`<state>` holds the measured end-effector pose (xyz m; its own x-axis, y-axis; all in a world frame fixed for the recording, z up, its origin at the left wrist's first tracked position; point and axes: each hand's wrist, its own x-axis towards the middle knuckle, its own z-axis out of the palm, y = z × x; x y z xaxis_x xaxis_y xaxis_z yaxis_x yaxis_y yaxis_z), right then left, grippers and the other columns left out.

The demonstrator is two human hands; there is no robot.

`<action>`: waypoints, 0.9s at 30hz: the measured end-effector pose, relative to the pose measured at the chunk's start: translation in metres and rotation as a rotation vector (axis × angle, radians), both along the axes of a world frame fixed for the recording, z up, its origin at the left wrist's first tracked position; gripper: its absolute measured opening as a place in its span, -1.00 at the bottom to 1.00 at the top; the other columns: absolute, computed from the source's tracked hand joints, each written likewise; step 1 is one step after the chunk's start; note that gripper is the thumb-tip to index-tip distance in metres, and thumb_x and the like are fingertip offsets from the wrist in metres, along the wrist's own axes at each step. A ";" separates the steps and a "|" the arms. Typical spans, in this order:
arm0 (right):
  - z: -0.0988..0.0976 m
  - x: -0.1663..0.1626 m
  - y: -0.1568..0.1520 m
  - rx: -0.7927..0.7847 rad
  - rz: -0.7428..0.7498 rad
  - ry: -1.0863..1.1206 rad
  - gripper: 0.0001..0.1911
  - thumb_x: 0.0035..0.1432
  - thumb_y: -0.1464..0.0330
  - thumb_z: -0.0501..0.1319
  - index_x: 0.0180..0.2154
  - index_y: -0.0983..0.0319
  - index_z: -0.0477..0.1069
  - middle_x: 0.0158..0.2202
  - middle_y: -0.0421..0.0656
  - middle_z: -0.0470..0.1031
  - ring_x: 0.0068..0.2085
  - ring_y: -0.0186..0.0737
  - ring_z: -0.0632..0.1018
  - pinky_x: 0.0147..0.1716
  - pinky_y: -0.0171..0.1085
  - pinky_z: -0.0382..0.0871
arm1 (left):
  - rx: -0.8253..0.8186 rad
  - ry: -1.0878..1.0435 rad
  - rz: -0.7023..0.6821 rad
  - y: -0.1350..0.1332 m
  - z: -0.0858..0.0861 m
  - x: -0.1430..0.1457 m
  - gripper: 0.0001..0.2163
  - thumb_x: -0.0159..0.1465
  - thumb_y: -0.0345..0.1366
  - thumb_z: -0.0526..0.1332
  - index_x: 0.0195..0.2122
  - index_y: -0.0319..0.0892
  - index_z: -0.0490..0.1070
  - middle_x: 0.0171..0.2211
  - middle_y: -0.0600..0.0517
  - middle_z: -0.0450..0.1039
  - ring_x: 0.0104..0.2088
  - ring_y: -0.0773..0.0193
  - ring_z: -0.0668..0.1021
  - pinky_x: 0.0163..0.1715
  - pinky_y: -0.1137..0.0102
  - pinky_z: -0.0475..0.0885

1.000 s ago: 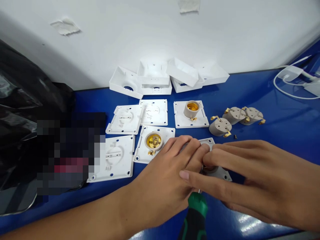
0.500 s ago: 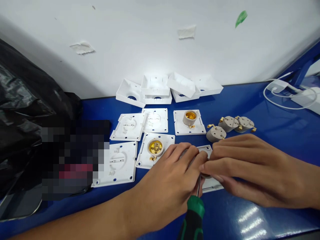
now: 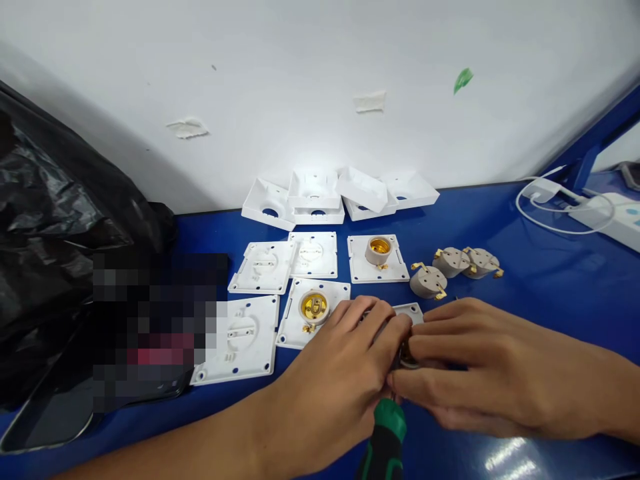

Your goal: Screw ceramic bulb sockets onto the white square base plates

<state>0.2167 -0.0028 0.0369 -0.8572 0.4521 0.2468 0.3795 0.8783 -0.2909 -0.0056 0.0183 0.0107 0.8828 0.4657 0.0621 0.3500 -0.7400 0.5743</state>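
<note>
My left hand point(image 3: 345, 363) curls over a white square base plate point(image 3: 411, 310), its fingers wrapped around a lamp socket point(image 3: 409, 353) that they mostly hide. Closed against it from the other side, my right hand point(image 3: 480, 373) has its fingertips at the shaft of a screwdriver point(image 3: 387, 430). The green and black handle points down toward me, and the tip is hidden between my hands. Left of my fingers lies a base plate with a brass-lined lamp socket point(image 3: 315, 307). Farther back, another plate carries an upright lamp socket point(image 3: 379, 250).
Three loose lamp sockets point(image 3: 451, 262) with brass tabs lie at right. Bare base plates point(image 3: 250, 363) are at left, white box covers point(image 3: 315, 190) along the wall. A black plastic bag point(image 3: 65, 200) fills the left side; a power strip point(image 3: 613, 217) with cable sits far right.
My right fingertips have shifted down and left onto the screwdriver shaft, covering more of it. The whole view has tilted, so the table's things appear slightly lower.
</note>
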 end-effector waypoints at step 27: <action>-0.003 0.006 0.012 -0.315 -0.206 0.248 -0.88 0.20 0.50 0.13 -0.34 0.18 0.23 -0.45 -0.28 0.38 -0.45 -0.36 0.39 -0.44 -0.31 0.25 | 0.039 -0.104 0.096 -0.005 -0.004 0.003 -0.82 0.45 -0.37 0.21 0.06 -0.13 0.37 0.04 -0.05 0.45 0.11 0.05 0.46 0.15 0.07 0.49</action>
